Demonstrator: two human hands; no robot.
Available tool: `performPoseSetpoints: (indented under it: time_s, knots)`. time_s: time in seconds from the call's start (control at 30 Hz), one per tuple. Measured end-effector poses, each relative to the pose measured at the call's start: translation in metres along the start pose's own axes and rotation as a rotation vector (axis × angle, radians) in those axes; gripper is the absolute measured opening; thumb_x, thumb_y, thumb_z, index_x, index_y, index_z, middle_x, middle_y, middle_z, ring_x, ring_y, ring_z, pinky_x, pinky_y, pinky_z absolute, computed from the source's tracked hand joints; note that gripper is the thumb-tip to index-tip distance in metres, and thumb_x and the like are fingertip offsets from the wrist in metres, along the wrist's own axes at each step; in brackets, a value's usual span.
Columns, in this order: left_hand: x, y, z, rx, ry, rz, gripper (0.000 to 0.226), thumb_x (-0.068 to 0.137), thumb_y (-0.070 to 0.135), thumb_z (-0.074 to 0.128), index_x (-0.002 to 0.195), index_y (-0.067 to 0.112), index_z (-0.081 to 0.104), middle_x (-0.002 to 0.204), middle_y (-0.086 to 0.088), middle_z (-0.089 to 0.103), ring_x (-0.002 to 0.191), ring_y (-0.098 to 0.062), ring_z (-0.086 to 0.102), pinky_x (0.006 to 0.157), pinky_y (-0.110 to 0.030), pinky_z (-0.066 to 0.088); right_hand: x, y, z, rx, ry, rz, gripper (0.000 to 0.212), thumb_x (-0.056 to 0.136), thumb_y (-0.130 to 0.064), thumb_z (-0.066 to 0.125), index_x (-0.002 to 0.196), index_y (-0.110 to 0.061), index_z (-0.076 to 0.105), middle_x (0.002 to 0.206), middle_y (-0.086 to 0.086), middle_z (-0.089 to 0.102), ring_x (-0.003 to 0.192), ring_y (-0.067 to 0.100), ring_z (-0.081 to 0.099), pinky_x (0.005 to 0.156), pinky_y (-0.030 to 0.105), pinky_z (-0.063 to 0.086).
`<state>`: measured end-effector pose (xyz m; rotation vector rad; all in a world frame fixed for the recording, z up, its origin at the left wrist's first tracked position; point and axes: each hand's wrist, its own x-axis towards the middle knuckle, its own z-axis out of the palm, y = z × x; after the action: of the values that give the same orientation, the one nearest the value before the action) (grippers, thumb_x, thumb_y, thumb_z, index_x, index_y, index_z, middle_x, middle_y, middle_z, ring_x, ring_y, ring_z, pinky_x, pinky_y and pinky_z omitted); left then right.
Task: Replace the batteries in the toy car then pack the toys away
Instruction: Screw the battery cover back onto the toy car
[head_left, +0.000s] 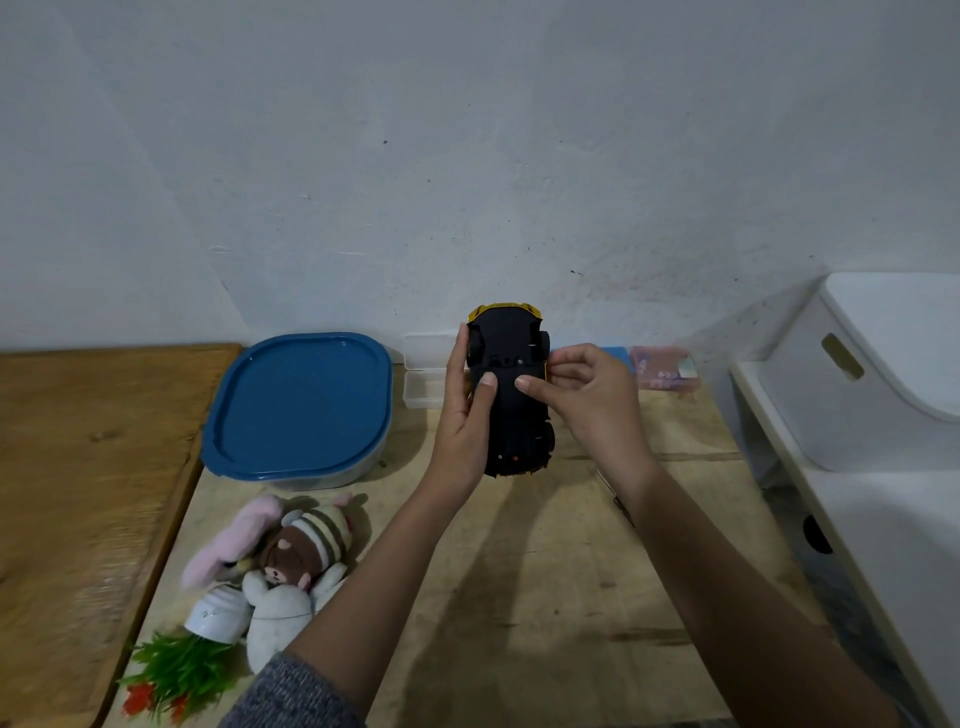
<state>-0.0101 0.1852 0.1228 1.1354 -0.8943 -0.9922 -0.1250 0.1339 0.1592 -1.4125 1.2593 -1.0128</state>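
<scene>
A: How far is the task being judged to be?

B: Early, it seems. The car (511, 395) is being held belly-up above the middle of the desk (545, 571), toward its far edge. The left hand (465, 410) is wrapped around the car's left side, thumb pressed on the black underside. The right hand (587, 395) is half closed, fingertips being set on the underside and the car's right side. Whether the battery cover is on or off cannot be told; no loose batteries are being seen.

A: So what is being left to do?

B: Probably the whole battery swap, then the packing. The plush toys (280, 551) are lying unpacked near the desk's left edge, beside a tipped pot of fake plant (182, 654) at the near left corner.

A: And where would they be packed?

B: Perhaps the tub (296, 410) with the blue lid, closed, at the far left of the desk; that is only being guessed.

A: Anything being found in the way?

B: Clear cases (423, 374) and a blue-and-pink box (660, 369) are lined along the far edge behind the car. A thin tool (621, 506), possibly a screwdriver, is lying under the right forearm. A white bin (857, 374) is standing off the right edge.
</scene>
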Motion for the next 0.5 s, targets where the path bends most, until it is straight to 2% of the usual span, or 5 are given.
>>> performPoseSetpoints:
  time_s: [0.07,0.23,0.37,0.5]
  knots:
    - [-0.0003,-0.0005,0.0016,0.002,0.01,0.012,0.05,0.102,0.011,0.033,0.139,0.042,0.019,0.126,0.021,0.046,0.105,0.006,0.058,0.08,-0.018,0.051,0.0024,0.0007,0.0004,-0.013,0.005,0.011,0.036,0.065,-0.017,0.084,0.092,-0.012,0.06,0.089,0.001,0.067,0.081,0.003,0.065,0.069,0.01,0.053]
    - [0.0004,-0.0023,0.0021,-0.006,0.02,-0.002,0.048,0.102,0.015,0.033,0.137,0.046,0.021,0.131,0.017,0.043,0.113,-0.004,0.057,0.082,-0.022,0.053,0.0012,0.0039,0.0042,-0.031,0.056,-0.029,0.032,0.066,-0.019,0.084,0.086,-0.014,0.06,0.082,-0.005,0.065,0.077,0.003,0.062,0.065,0.005,0.05]
    - [0.0,-0.0029,-0.0002,-0.008,0.035,-0.025,0.049,0.102,0.017,0.034,0.139,0.046,0.018,0.132,0.015,0.044,0.111,-0.003,0.058,0.086,-0.023,0.054,-0.0006,0.0069,0.006,0.021,-0.004,-0.01,0.025,0.07,-0.016,0.08,0.085,-0.016,0.06,0.092,0.001,0.068,0.089,0.014,0.065,0.075,0.017,0.054]
    - [0.0006,0.0006,-0.0003,0.009,0.035,-0.013,0.051,0.103,0.013,0.032,0.147,0.033,0.015,0.123,0.029,0.042,0.1,0.013,0.058,0.078,-0.013,0.051,-0.0026,0.0059,0.0035,0.071,-0.11,0.098,0.026,0.076,-0.014,0.076,0.095,-0.014,0.059,0.106,0.005,0.066,0.096,0.018,0.066,0.074,0.024,0.055]
